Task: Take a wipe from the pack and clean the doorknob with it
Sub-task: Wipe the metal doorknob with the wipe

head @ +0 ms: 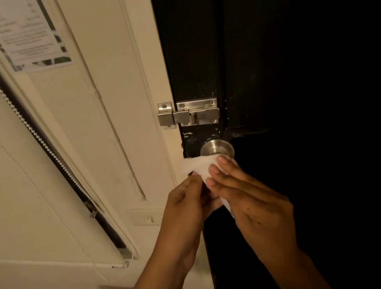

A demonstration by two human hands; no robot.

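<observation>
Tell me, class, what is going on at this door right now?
A person holds a white wipe in both hands, the left hand pinching one side and the right hand the other. The wipe is raised just under the metal doorknob on the dark door; whether it touches the knob is unclear. A metal bolt sits above the knob.

No legible text anywhere. Printed notice (27, 32) is stuck to the cream wall panel upper left: it carries several blocks of lines, all too blurred and tilted to read, with a green-and-white pictured strip along its right and bottom edges. Light switch plate (147, 218) below shows no readable marking. Slide bolt (189, 113), doorknob (216, 149) and wipe (199, 166) show no brand or number.
</observation>
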